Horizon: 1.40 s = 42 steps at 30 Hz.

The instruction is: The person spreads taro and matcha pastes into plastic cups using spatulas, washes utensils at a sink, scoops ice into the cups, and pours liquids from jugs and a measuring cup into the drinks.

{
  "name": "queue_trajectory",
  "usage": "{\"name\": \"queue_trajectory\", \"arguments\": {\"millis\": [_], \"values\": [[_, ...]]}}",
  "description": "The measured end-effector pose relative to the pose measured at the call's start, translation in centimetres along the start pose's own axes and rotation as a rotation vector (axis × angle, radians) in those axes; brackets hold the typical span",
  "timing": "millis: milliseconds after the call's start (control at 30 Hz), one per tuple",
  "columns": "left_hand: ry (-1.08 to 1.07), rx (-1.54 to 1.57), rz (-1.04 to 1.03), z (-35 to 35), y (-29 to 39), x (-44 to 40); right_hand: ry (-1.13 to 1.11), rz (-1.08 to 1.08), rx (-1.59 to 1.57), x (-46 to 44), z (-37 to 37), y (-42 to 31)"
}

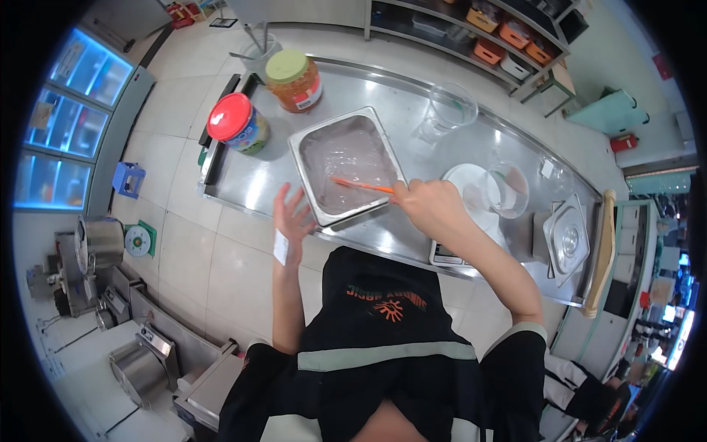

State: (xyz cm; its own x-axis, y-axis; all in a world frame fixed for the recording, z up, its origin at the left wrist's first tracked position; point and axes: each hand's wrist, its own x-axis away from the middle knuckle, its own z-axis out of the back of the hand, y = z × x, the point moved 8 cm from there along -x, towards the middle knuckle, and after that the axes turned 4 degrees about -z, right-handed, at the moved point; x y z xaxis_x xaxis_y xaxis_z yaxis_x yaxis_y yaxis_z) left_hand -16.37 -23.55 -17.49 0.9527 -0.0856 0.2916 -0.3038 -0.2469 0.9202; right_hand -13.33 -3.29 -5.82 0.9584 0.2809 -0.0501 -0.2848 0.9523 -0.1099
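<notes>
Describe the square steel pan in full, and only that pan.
The square steel pan looks like shiny metal, with rounded corners, a flat rim and straight walls. It sits upright and turned at an angle on the stainless steel table. A glossy, greyish-mauve layer covers its bottom; whether that is wet or soft, I cannot tell. A thin orange tool, held in the right hand, reaches into it. The open left hand is beside its near left corner.

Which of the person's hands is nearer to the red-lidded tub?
Left. The left hand is open off the near-left corner of the metal pan, nearest the red-lidded tub; the right hand, gripping the orange tool, is beyond the pan's right side.
</notes>
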Motion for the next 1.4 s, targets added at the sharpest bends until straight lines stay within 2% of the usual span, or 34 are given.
{"name": "queue_trajectory", "arguments": {"millis": [67,267,367,467,667,867,1067,1167,1400], "values": [[-0.071,0.089,0.056,-1.0,-0.3,0.3,0.020,0.092,0.022,-1.1,-1.1,-0.8],[-0.180,0.122,0.043,-1.0,-0.1,0.0,-0.222,0.152,-0.109,-1.7,-1.0,-1.8],[-0.200,0.122,0.043,-1.0,-0.1,-0.2,-0.253,0.048,-0.213,-1.1,-0.1,-1.2],[-0.179,0.139,0.047,-1.1,0.2,-0.4,-0.145,-0.018,-0.415,0.4,0.1,-0.8],[-0.188,0.164,0.089,-1.1,0.6,-0.7,-0.226,-0.522,-0.889,4.7,-3.5,1.0],[-0.162,0.184,0.116,-0.9,0.2,-0.6,-0.500,-0.956,-1.607,9.2,-8.7,0.8],[-0.159,0.214,0.132,-0.9,0.4,-0.5,-0.512,-0.968,-1.782,9.8,-8.5,0.4],[-0.082,0.197,0.097,-0.5,0.6,-0.4,-0.401,-0.938,-1.790,9.2,-6.5,1.3],[0.181,0.173,-0.264,0.0,4.7,0.8,-0.175,-0.776,-1.698,7.4,-0.8,3.3]]}}
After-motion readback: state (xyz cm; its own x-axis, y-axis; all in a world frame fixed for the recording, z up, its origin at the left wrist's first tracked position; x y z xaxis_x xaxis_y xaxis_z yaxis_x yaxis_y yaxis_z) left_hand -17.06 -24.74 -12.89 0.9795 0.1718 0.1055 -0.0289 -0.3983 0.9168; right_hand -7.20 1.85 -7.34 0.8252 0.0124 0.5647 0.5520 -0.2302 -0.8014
